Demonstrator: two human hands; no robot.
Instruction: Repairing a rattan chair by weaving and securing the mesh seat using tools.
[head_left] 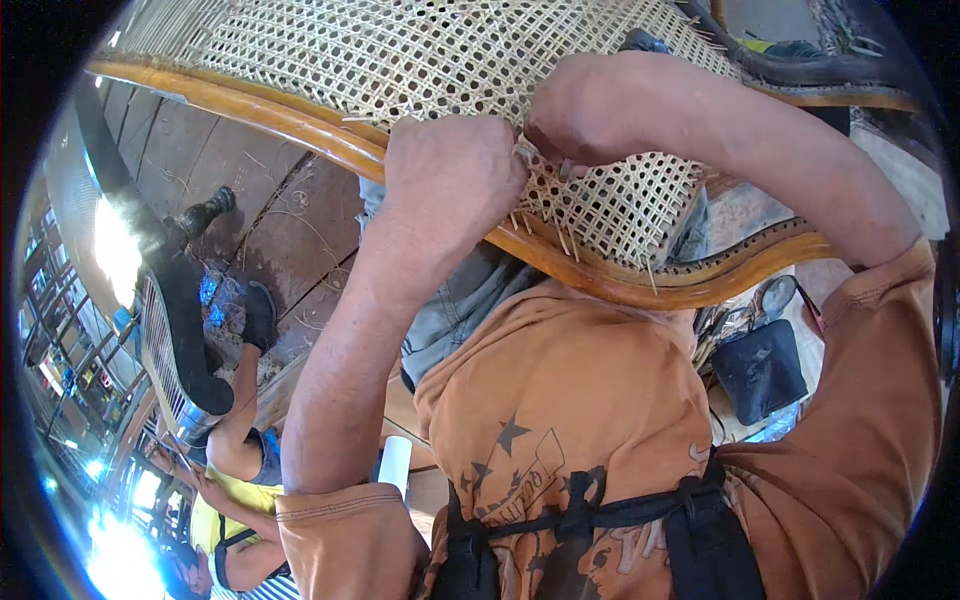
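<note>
A long wooden furniture frame (270, 108) with a curved, varnished edge carries open-weave cane webbing (430, 55). My left hand (455, 175) is closed in a fist over the frame's near edge, its knuckles up. Just right of it, my right hand (578, 112) bends down onto the webbing with curled fingers. The fingertips of both hands are mostly hidden, so what they grip does not show. Loose cane ends stick out past the rim below my hands. Along the rim at right runs a row of small holes (745, 262). A small dark object (643, 41) shows beyond my right wrist.
Cane scraps litter the plank floor (285, 240) at left. A dark curved furniture piece (160, 290) stands there, with a person in a yellow shirt (250, 500) behind it. A black pouch-like item (760, 370) lies below the frame at right. Another dark frame (810, 70) is at far right.
</note>
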